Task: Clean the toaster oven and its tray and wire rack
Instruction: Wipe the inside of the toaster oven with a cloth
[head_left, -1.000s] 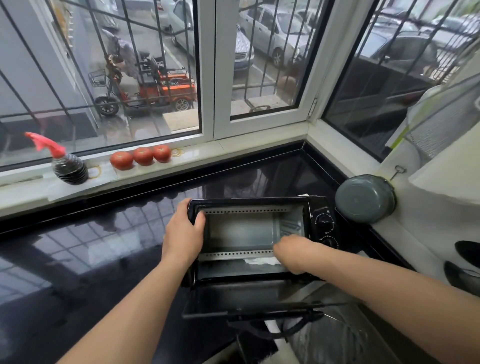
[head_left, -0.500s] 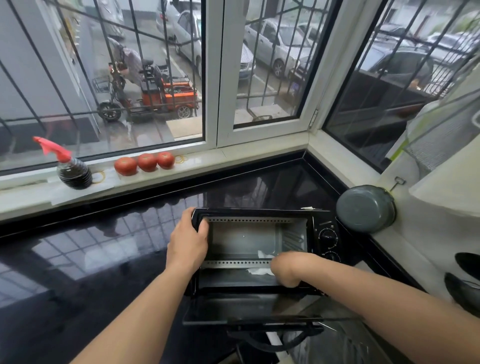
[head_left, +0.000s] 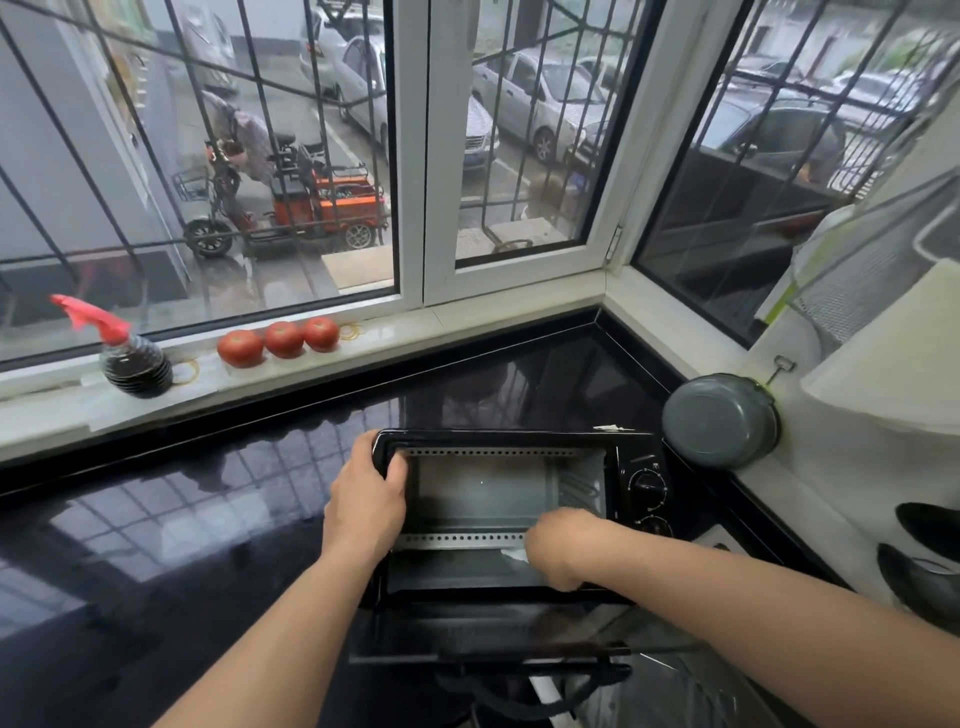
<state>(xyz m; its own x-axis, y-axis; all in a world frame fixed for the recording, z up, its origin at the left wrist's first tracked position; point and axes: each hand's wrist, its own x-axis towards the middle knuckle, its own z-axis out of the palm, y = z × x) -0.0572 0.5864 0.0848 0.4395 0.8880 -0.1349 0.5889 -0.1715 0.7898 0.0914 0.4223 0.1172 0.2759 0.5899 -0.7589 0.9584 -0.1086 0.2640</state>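
Note:
A small black toaster oven (head_left: 636, 470) stands on the dark counter with its glass door (head_left: 483, 636) folded down toward me. My left hand (head_left: 363, 499) grips the oven's upper left front corner. My right hand (head_left: 558, 545) reaches into the cavity at the lower right and holds a white cloth (head_left: 514, 555) against the oven floor; only a corner of the cloth shows. The cavity looks bare, and I see no tray or wire rack.
A grey pot (head_left: 719, 421) sits on the white ledge right of the oven. On the windowsill are three tomatoes (head_left: 283, 338) and a red-capped dark bottle (head_left: 132, 358). The black counter (head_left: 182, 509) stretches left. Dark utensils (head_left: 930, 525) lie at the far right.
My right hand and the white cloth have shifted inside the oven, ending low at the right of the cavity. My left hand has kept its grip on the oven's corner.

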